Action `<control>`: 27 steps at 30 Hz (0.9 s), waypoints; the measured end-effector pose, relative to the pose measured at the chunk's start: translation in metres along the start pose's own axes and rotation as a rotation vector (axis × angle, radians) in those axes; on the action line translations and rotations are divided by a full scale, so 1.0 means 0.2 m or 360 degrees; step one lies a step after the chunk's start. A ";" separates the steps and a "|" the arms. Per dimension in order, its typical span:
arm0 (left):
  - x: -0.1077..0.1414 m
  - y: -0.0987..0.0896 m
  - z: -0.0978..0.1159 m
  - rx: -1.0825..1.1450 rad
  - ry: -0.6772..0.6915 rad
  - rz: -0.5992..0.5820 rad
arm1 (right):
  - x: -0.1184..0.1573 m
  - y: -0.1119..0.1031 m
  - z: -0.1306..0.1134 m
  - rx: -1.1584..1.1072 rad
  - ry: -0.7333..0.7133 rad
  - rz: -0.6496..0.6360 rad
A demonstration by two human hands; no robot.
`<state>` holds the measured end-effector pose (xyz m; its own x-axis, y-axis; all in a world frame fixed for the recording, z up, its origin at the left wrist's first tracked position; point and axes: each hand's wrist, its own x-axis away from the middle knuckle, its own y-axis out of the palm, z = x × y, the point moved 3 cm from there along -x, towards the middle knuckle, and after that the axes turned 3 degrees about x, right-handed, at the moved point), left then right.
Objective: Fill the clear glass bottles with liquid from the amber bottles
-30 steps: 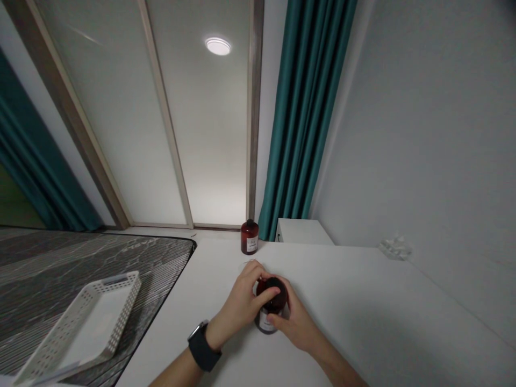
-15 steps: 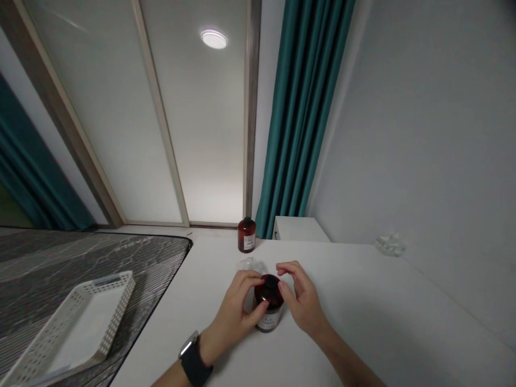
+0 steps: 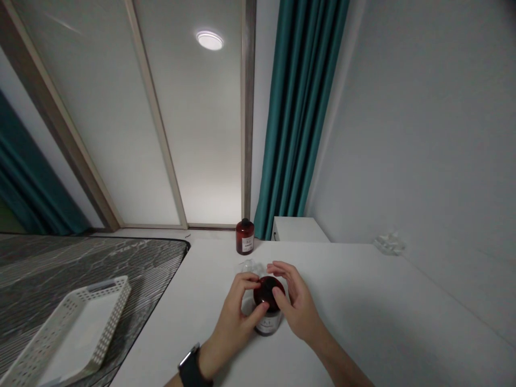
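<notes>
A dark amber-red bottle [image 3: 268,321] with a pale label stands on the white table in front of me. My left hand [image 3: 237,314] holds it from the left, thumb on the near side and fingers on the far side of its shoulder. At the right of the bottle's top is my right hand [image 3: 296,298], with its thumb over the shoulder by the dark cap and its curved fingers apart behind. Whether that thumb touches the bottle I cannot tell. A clear crumpled plastic piece [image 3: 250,266] lies just behind the bottle.
A second amber bottle [image 3: 245,236] with a black cap stands at the table's far edge. Clear crumpled plastic [image 3: 389,244] lies by the wall at right. A white perforated basket [image 3: 110,312] rests on the grey patterned surface [image 3: 153,269] at left.
My right hand has moved left and closer over the bottle's top, its thumb now overlapping the shoulder. My left hand keeps its hold. The view has shifted slightly.
</notes>
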<state>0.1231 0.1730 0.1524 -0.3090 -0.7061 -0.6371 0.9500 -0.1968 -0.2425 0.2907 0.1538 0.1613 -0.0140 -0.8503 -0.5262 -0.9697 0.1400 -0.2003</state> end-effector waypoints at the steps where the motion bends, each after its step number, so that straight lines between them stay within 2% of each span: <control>1: 0.00 0.00 0.00 -0.0005 -0.0002 0.0000 | 0.01 0.00 0.00 0.0015 -0.0001 0.0035; 4: 0.00 0.00 0.01 -0.0014 0.0004 -0.0009 | 0.03 0.01 0.01 -0.0006 0.0021 0.0060; 8: -0.02 -0.01 0.01 -0.0042 0.0014 -0.0034 | 0.04 0.04 0.01 -0.0071 0.0082 -0.0086; 13: -0.03 -0.02 0.01 -0.0055 -0.0028 -0.0079 | 0.05 0.02 0.00 -0.0071 0.0070 -0.0001; 18: -0.02 -0.02 0.01 -0.0052 -0.0031 -0.0099 | 0.05 0.02 0.01 -0.0145 0.0093 -0.0105; 23: -0.02 -0.01 0.00 -0.0049 -0.0009 -0.0069 | 0.04 0.02 -0.01 -0.0200 0.0069 0.0077; 27: -0.02 -0.01 -0.01 -0.0024 0.0007 -0.0057 | 0.04 0.03 -0.01 -0.0255 0.0127 -0.0044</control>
<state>0.1223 0.1774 0.1545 -0.3427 -0.6960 -0.6310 0.9376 -0.2113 -0.2762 0.2843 0.1471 0.1577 0.0001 -0.8912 -0.4536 -0.9963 0.0388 -0.0764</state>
